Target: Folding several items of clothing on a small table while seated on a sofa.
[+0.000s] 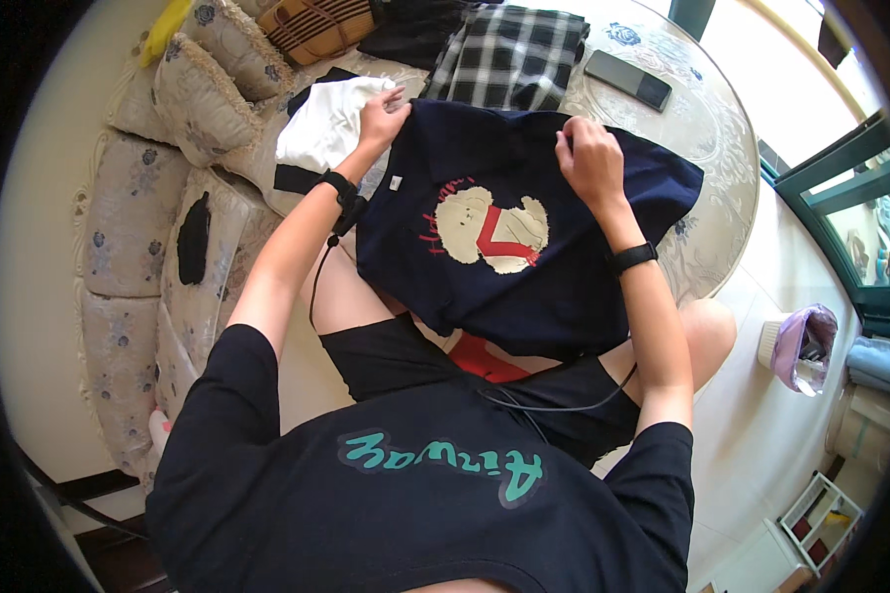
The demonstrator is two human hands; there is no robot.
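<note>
A navy T-shirt (583,267) is spread in front of me, sideways, partly on the table and partly hanging over my lap. Its print is a cream fluffy dog with a red scarf and red lettering. At its far left corner, my left hand (384,119) is closed on the cloth's edge. My right hand (591,158) has curled fingers gripping the fabric near the far edge, right of the middle; its fingertips are partly hidden. Just left of my left hand lies a white and black garment (321,128), loosely bunched.
Folded black-and-white plaid cloth (509,59) and a dark phone (628,81) lie on the round, patterned table (717,124). A floral sofa (124,217) with a black cloth (195,237) runs along the left. A purple-lined bin (806,346) stands on the right floor. A cable crosses my lap.
</note>
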